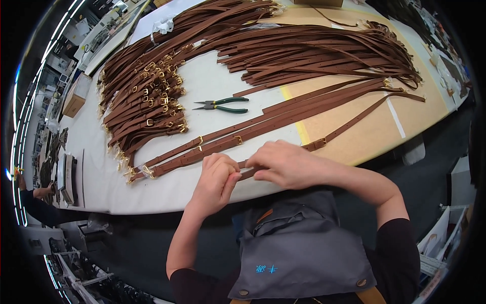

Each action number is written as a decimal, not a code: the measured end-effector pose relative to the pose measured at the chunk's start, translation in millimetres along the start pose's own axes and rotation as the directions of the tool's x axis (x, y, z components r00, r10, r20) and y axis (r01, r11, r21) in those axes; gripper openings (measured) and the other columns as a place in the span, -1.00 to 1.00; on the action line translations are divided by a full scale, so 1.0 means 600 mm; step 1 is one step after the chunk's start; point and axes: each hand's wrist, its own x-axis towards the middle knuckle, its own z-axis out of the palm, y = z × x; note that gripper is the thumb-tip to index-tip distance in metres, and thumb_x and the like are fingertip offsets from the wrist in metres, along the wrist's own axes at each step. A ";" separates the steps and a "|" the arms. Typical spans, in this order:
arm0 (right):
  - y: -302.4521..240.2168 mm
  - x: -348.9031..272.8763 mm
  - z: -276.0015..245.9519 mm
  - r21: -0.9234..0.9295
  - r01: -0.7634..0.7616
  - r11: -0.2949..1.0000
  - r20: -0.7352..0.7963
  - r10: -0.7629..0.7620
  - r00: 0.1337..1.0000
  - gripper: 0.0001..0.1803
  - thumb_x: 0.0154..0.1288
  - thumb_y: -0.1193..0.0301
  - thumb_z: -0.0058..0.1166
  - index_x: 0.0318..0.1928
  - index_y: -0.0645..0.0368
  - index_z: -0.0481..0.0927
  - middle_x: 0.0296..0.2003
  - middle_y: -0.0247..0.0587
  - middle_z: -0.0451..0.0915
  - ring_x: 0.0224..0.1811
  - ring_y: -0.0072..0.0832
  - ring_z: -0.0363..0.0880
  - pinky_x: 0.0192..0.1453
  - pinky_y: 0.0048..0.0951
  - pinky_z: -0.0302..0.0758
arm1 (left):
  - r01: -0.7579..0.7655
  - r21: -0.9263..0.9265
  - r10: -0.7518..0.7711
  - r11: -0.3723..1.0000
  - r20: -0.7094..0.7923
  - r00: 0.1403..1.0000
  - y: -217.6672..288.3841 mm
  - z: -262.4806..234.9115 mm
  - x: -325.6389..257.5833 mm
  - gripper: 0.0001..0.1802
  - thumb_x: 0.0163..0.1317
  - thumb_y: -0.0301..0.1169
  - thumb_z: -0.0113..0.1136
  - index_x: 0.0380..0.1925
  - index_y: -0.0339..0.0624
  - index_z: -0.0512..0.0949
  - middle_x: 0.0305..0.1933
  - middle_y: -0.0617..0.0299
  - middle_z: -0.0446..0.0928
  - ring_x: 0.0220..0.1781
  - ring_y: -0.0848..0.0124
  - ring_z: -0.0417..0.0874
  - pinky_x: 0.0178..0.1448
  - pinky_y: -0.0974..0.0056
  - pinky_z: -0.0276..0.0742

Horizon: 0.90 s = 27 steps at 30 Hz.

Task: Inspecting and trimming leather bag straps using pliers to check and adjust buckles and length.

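My left hand (pixel 216 178) and my right hand (pixel 286 163) meet at the table's near edge, both pinching the same brown leather strap (pixel 354 120), which runs away to the upper right with a gold buckle (pixel 320 143) just past my right hand. The strap's end is hidden between my fingers. A few similar straps (pixel 223 143) with gold buckles lie side by side right behind my hands.
A large pile of buckled brown straps (pixel 147 96) covers the left of the white table (pixel 96 172); another heap of straps (pixel 314 50) lies at the back. Green-handled pliers (pixel 220 105) rest between them. A tan board (pixel 385 126) covers the right. Another person's arm (pixel 35 195) shows far left.
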 end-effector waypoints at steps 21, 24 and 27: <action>0.026 0.010 0.014 0.527 -0.299 0.796 -0.062 0.387 0.920 -0.73 0.60 0.26 0.11 -0.17 0.23 0.57 -0.46 -0.47 0.51 -0.42 -0.72 0.36 -0.33 -0.56 0.36 | 0.265 -0.149 -0.250 0.953 0.110 0.962 -0.032 0.098 0.004 -0.70 0.32 -0.47 0.31 0.01 -0.28 0.51 -0.08 -0.08 0.56 0.00 -0.09 0.58 0.12 -0.02 0.52; 0.011 0.005 -0.002 0.411 -0.328 0.851 -0.083 0.393 0.916 -0.72 0.55 0.27 0.16 -0.21 0.27 0.59 -0.46 -0.32 0.58 -0.44 -0.61 0.43 -0.34 -0.46 0.40 | 0.297 -0.182 -0.280 0.937 0.113 0.953 -0.022 0.099 0.002 -0.67 0.34 -0.48 0.33 0.06 -0.31 0.51 -0.05 -0.05 0.64 -0.08 -0.01 0.69 0.03 0.04 0.61; 0.012 -0.004 -0.010 0.449 -0.329 0.831 -0.092 0.409 0.908 -0.70 0.50 0.26 0.18 -0.23 0.29 0.59 -0.47 -0.18 0.63 -0.48 -0.48 0.48 -0.34 -0.36 0.44 | 0.161 -0.193 -0.148 0.968 0.077 0.986 -0.019 0.097 0.014 -0.69 0.34 -0.49 0.35 0.03 -0.30 0.54 -0.06 -0.04 0.64 -0.11 0.05 0.69 -0.04 0.11 0.62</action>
